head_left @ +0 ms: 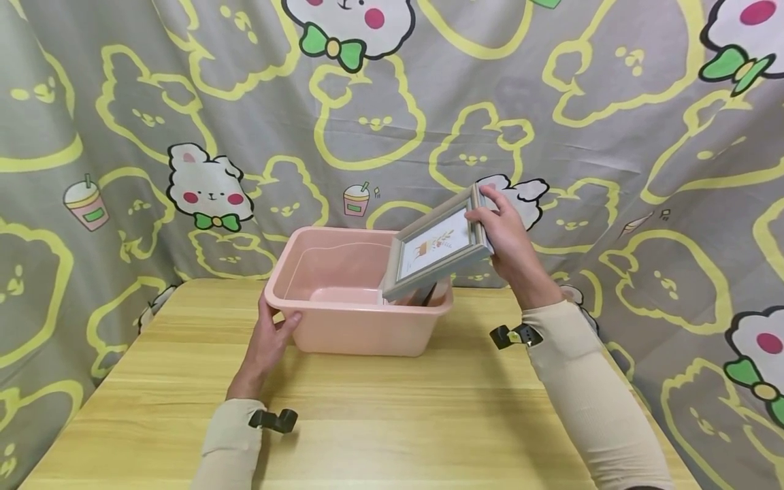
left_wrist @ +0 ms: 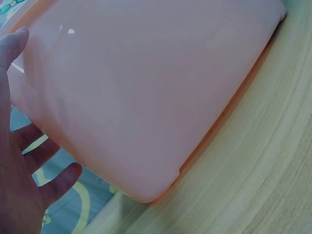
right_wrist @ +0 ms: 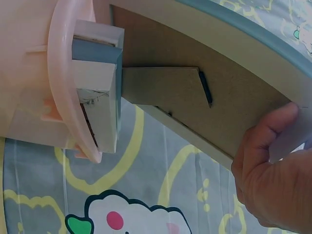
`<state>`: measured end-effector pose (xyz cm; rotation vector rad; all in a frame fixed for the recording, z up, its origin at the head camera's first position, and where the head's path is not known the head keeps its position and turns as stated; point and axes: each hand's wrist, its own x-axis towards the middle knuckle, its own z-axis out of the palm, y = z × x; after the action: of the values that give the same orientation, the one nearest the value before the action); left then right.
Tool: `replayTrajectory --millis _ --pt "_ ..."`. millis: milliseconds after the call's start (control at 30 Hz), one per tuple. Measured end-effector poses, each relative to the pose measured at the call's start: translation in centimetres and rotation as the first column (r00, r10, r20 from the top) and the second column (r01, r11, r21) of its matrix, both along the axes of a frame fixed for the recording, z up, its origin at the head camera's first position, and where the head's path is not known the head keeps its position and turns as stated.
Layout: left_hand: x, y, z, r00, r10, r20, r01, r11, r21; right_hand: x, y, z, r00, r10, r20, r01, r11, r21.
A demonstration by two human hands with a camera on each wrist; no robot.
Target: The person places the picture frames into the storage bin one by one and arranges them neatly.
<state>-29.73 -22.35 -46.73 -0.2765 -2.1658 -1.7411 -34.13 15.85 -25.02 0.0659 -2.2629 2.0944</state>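
A pink plastic basin (head_left: pixel 361 331) stands on the table. My left hand (head_left: pixel 269 346) holds its near left corner, thumb on the front wall and the other fingers along the left side, spread apart in the left wrist view. In my right hand (head_left: pixel 510 239) is a grey-blue picture frame (head_left: pixel 433 246), gripped by its upper right end. It tilts over the basin's right side, its lower left end at the opening. The right wrist view shows its brown backing board (right_wrist: pixel 161 44) with a stand leg (right_wrist: pixel 161 85). Other frames (right_wrist: pixel 97 83), white and blue, jut above the rim there.
The light wooden table (head_left: pixel 392 422) extends in front of the basin. A grey curtain (head_left: pixel 275 129) with yellow outlines and rabbit prints hangs close behind and along both sides. Each wrist wears a small black camera (head_left: pixel 273 420).
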Motion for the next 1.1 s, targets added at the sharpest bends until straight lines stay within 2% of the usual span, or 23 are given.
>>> replayTrajectory --millis 333,700,933,1100 --pt "0.0 0.0 0.1 1.000 -0.020 0.003 0.020 1.000 0.011 -1.3 -0.7 -0.2 1.000 -0.013 -0.008 0.013 0.999 0.034" --pt "-0.1 0.2 -0.1 1.000 0.003 0.015 -0.003 1.000 0.009 -2.3 -2.3 -0.2 1.000 -0.008 -0.016 0.010 0.994 0.111" --pt "-0.3 0.1 0.1 1.000 -0.004 0.021 0.004 1.000 0.017 -2.8 -3.2 -0.2 0.999 -0.001 -0.040 0.008 0.987 0.159" --pt "-0.1 -0.1 -0.1 1.000 0.006 0.027 -0.006 1.000 0.005 -3.2 -4.1 -0.4 1.000 0.002 -0.026 0.003 0.979 0.204"
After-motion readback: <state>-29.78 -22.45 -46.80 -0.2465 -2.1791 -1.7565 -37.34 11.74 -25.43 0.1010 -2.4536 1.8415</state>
